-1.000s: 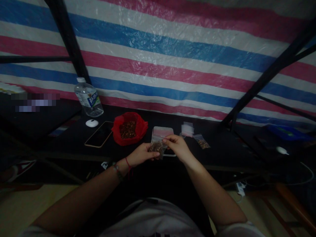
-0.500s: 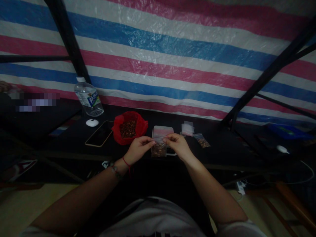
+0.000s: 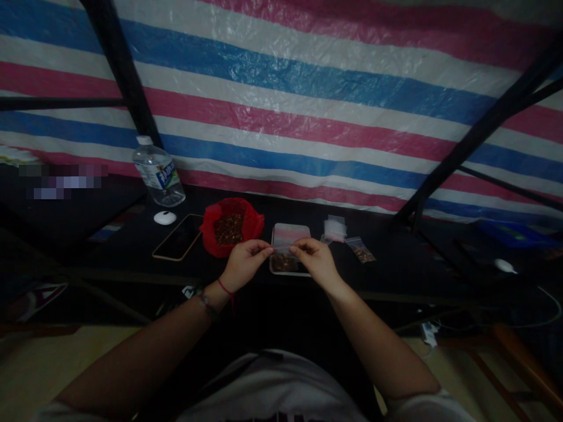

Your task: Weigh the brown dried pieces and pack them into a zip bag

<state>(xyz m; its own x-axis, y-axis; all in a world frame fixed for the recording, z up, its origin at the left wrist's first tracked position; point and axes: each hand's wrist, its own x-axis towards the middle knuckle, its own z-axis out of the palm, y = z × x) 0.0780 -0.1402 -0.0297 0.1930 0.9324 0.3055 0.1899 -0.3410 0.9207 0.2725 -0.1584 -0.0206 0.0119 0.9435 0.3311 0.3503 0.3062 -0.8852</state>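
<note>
My left hand (image 3: 243,264) and my right hand (image 3: 313,261) pinch the two top corners of a small clear zip bag (image 3: 284,261) holding brown bits. The bag hangs between them just over a small white scale (image 3: 290,233) on the dark table (image 3: 396,264). A red bag (image 3: 231,227) of the same brown bits lies open just left of the scale. A red string and a bracelet circle my left wrist.
A phone (image 3: 178,237), a white round lid (image 3: 165,217) and a water bottle (image 3: 158,172) stand at the left. A stack of empty clear bags (image 3: 334,228) and a filled small bag (image 3: 362,251) lie to the right. A striped tarp (image 3: 308,99) hangs behind.
My left hand moved from under the bag up to its top edge. Both hands then carried the bag forward over the scale.
</note>
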